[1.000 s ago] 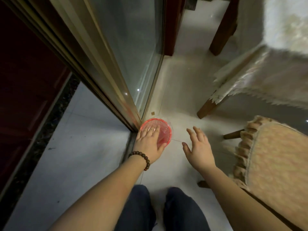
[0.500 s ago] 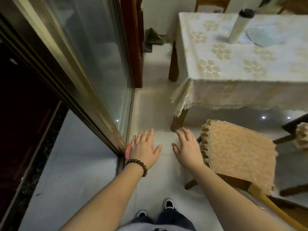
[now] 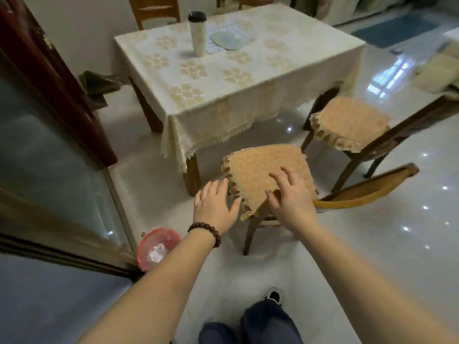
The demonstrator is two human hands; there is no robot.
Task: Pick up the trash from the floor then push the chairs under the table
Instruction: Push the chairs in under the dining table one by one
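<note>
A red mesh waste basket (image 3: 156, 248) with white crumpled trash (image 3: 156, 253) inside stands on the floor by the glass door frame. The near chair (image 3: 267, 170), with an orange cushion, is pulled out from the table (image 3: 223, 78), which wears a cream cloth. A second cushioned chair (image 3: 347, 122) stands out at the table's right side. My left hand (image 3: 214, 204), with a bead bracelet, hovers open just left of the near chair's seat. With fingers spread, my right hand (image 3: 289, 194) is over the seat's near edge; contact is unclear.
A sliding glass door (image 3: 49, 157) and its dark red frame (image 3: 57, 78) fill the left. A tall white tumbler (image 3: 198, 33) and a pale mat (image 3: 231, 38) sit on the table. A third chair (image 3: 155, 9) stands behind it. Glossy floor spreads to the right.
My left hand has left the red basket and both hands have risen toward the near chair. The view has lifted from the floor to the table and chairs.
</note>
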